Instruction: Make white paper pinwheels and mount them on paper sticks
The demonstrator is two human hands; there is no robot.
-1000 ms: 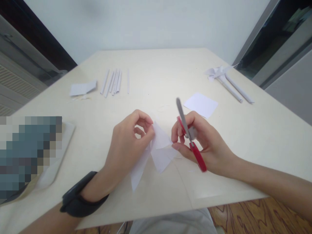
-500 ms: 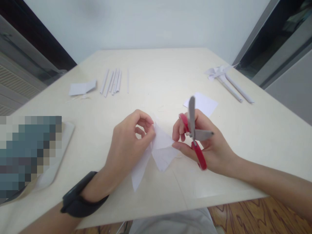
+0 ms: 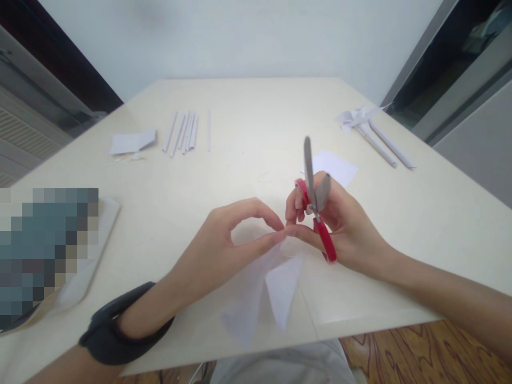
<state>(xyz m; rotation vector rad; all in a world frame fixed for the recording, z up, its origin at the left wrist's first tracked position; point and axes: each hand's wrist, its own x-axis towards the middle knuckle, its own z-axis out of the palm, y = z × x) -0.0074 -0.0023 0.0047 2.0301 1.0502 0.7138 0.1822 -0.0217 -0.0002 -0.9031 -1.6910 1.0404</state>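
Observation:
My left hand (image 3: 224,248) pinches a cut piece of white paper (image 3: 283,290) between thumb and index finger. The paper hangs below the fingertips in pointed flaps, partly blurred. A pair of red-handled scissors (image 3: 328,242) hangs on my right hand (image 3: 352,240), its blades spread and pointing upward. The thumb and fingers of that hand are also pinched together, meeting my left fingertips at the paper's upper corner. What lies right between the fingertips is mostly hidden.
A white paper square (image 3: 336,168) lies beyond my right hand. Rolled paper sticks (image 3: 186,132) and a folded paper (image 3: 134,141) are back left. A paper pinwheel-like piece with two rolled tubes (image 3: 380,144) lies back right. A pixelated object (image 3: 44,250) stands at left.
My left hand has moved right, its fingertips now meeting those of my right hand. The paper has swung lower. The scissors have turned, with their blades closer together.

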